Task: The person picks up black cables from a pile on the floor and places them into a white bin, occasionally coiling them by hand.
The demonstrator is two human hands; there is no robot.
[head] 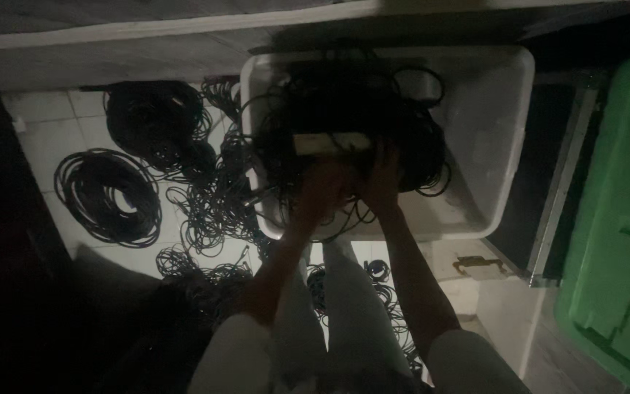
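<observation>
Reaching into the white plastic tub [501, 95], I have my left hand [320, 191] and right hand [382, 182] on tangled black cables [351, 102] by its near-left corner; fingers seemingly curled, too dim to tell.

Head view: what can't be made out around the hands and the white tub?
- Left hand and right hand: fingers buried in the tangle of black cables, and it's dark, so neither grip is readable.
- White tub: its bottom is covered by cables.
- Pale flat object above the hands: too dim and blurred to identify.
- Green bin: cut off by the right edge.
</observation>
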